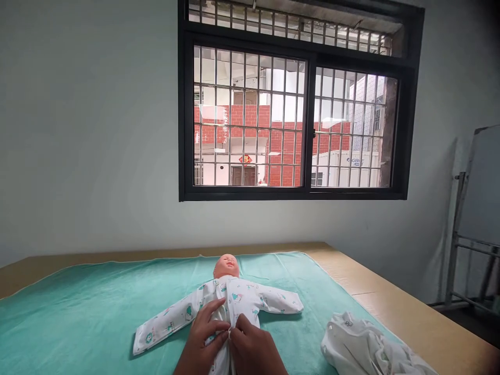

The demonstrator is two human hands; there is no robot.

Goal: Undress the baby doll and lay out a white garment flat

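Printed garment [241, 292] worn by doll [227, 266], front pinched by fingertips of left hand [203, 336] and right hand [254, 345], cloth [361, 346] crumpled near doll

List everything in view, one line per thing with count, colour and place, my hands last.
Doll: one, pinkish head, lying face up on the cloth
Patterned outfit: one, white with coloured prints, on the doll
Cloth: one, turquoise green, spread over the table
Crumpled garment: one, white, on the cloth's right side
Table: one, light wood, against the wall
Wall: pale grey, behind the table
Window: one, black-framed, barred, above the table
Building: at least one, red and white, outside
Board on a stand: one, greyish, far right
Left hand: one, bare, at the outfit's front
Right hand: one, bare, beside the left
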